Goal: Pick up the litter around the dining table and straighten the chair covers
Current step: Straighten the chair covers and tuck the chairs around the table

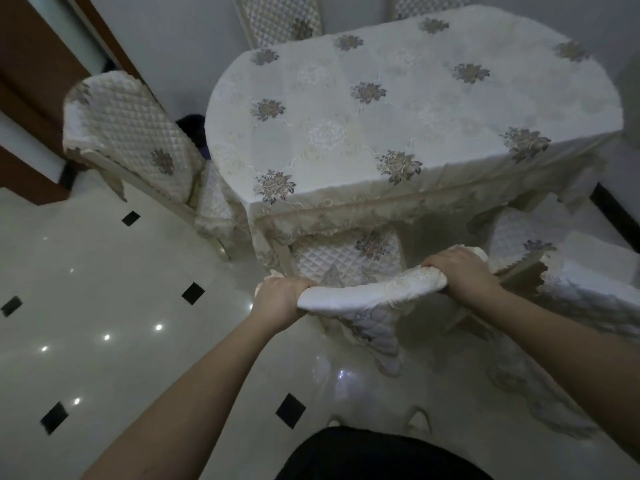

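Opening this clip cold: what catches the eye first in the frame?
Both hands grip the top of the near chair's quilted cover, left hand and right hand at either end, low centre. Behind it stands the dining table under a floral cloth, and another covered chair on the left.

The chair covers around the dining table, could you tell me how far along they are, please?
Done, apparently: no litter shows on the floor. In hand: the left hand and right hand grip the bunched cover atop the nearest chair's back. Left: the left chair's cover has a ragged upper corner, and the right chair's cover still looks unstraightened.
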Demonstrator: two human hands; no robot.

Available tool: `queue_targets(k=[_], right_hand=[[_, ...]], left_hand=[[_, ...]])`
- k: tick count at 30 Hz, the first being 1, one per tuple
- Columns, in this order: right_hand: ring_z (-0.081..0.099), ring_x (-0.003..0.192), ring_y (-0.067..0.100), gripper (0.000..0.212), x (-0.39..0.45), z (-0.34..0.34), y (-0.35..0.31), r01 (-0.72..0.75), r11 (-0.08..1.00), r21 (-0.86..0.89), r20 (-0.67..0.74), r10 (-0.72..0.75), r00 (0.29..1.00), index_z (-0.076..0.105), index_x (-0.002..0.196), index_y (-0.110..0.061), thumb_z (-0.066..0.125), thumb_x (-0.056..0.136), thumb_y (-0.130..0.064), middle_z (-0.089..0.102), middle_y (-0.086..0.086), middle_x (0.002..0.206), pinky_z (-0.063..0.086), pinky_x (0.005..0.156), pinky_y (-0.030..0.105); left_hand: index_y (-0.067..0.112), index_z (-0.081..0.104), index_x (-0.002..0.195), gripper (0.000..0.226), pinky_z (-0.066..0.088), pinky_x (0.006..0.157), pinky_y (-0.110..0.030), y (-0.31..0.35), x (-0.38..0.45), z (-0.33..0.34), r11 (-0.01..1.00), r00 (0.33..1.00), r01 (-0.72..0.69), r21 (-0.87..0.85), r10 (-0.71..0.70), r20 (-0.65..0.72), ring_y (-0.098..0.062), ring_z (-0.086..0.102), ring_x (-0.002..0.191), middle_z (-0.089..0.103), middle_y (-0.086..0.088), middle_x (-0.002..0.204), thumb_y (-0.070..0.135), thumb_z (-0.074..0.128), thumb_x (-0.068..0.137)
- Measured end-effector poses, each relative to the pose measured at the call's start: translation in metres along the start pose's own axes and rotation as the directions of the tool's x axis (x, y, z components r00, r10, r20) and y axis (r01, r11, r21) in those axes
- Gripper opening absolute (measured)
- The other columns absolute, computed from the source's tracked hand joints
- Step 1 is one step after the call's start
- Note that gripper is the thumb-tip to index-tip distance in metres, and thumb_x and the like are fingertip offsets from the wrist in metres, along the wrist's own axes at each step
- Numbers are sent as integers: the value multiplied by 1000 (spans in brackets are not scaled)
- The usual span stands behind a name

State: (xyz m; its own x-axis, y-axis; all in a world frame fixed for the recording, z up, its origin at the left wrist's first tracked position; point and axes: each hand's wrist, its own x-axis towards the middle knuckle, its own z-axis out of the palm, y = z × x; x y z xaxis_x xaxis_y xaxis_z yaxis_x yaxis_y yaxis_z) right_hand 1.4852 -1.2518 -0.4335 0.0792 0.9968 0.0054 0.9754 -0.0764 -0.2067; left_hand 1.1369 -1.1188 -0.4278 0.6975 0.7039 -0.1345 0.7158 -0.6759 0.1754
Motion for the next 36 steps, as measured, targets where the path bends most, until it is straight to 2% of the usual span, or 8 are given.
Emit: queue_targets(k=[5,10,15,19,25,31,33,36], right_hand=[[64,79,31,15,-1,-2,-9,-65,989,-135,65,75,995,69,85,-22,71,72,-29,68,4,80,44,77,38],[64,76,32,10,-9,-3,-22,-65,982,-179,43,73,996,69,82,-19,72,72,-21,67,8,77,39,73,36],[63,89,28,14,-13,-8,-26,-46,968,-245,105,74,992,65,92,-21,62,79,-19,67,4,91,36,77,34],[62,93,28,16,-20,-11,-25,-54,971,-234,99,79,992,64,96,-22,56,83,-19,68,3,95,34,79,34],[62,96,27,18,-21,-17,-13,-11,963,-270,129,47,991,63,102,-24,53,87,-21,67,4,98,35,84,34],[61,96,30,21,-18,-13,-6,-9,980,-199,96,28,995,65,103,-21,54,86,-17,67,7,97,36,92,37],[59,100,29,23,-18,-12,-6,-17,981,-193,104,38,994,64,106,-22,52,87,-16,66,7,100,34,96,37],[54,110,26,30,-21,-14,-9,-70,984,-162,98,86,991,59,115,-24,53,87,-16,62,5,111,29,104,39]], left_hand=[[40,70,103,27,49,82,-29,14,-3,-11,985,979,158,65,-165,123,-21,66,98,72,4,100,49,66,77],[25,68,102,19,50,83,-33,22,-17,-21,967,963,254,19,-255,89,-23,62,94,68,0,99,21,66,84],[30,68,102,21,50,73,-30,26,-15,-10,937,926,325,131,-343,160,-20,64,92,69,2,100,27,66,82],[33,70,94,17,40,61,-26,17,5,21,844,828,456,281,-519,214,-16,67,86,71,7,95,32,72,77],[39,70,93,21,55,67,-29,20,-4,23,906,907,323,272,-379,185,-15,67,79,71,7,83,39,72,73],[38,67,98,28,55,66,-28,26,-2,18,890,899,359,281,-411,151,-16,66,77,70,7,84,42,72,70],[33,67,102,27,51,76,-31,30,-8,12,919,925,335,210,-363,114,-18,65,86,70,5,92,36,70,76],[27,59,121,42,32,101,-38,36,-23,4,951,959,275,144,-282,31,-22,53,113,61,1,118,37,68,80]])
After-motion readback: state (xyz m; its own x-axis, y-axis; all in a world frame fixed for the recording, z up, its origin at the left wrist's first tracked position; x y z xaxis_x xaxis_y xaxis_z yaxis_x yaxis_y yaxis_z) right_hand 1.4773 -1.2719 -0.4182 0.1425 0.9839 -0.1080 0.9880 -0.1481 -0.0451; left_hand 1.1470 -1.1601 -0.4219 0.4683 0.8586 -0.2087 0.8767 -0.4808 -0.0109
